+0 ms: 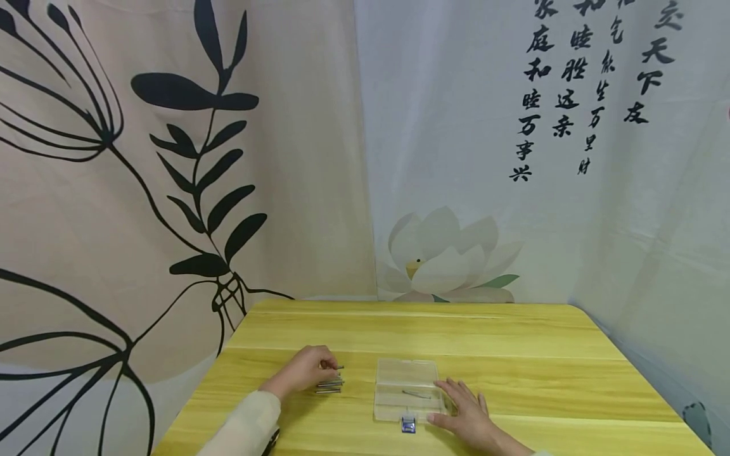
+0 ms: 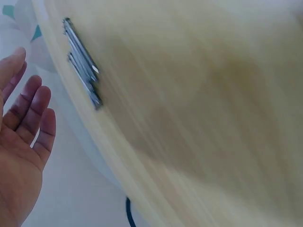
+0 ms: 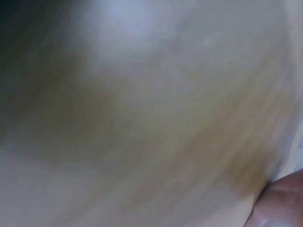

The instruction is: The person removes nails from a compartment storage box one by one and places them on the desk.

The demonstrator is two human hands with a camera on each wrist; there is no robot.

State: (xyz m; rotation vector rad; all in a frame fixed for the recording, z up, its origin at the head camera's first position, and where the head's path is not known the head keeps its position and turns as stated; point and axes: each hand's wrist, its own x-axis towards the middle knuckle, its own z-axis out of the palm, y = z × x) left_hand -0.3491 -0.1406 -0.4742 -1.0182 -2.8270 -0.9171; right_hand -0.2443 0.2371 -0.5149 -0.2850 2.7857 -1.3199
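Note:
Several metal nails (image 1: 329,383) lie side by side on the wooden table, left of an open clear plastic box (image 1: 379,408). My left hand (image 1: 308,367) is over the far end of the nails, fingers bent downward. In the left wrist view that hand (image 2: 26,137) shows loosely bent fingers with nothing visible between them, beside the nails (image 2: 81,61). One thin nail (image 1: 416,394) rests inside the box. My right hand (image 1: 470,415) lies at the box's right side, fingers spread, thumb by the front corner. In the blurred right wrist view only a finger (image 3: 281,201) shows.
A small blue tag (image 1: 408,425) sits at the box's front edge. Beside my left sleeve is a dark object (image 1: 272,441), partly hidden. The wooden table (image 1: 542,361) reaches back to a printed curtain (image 1: 308,158).

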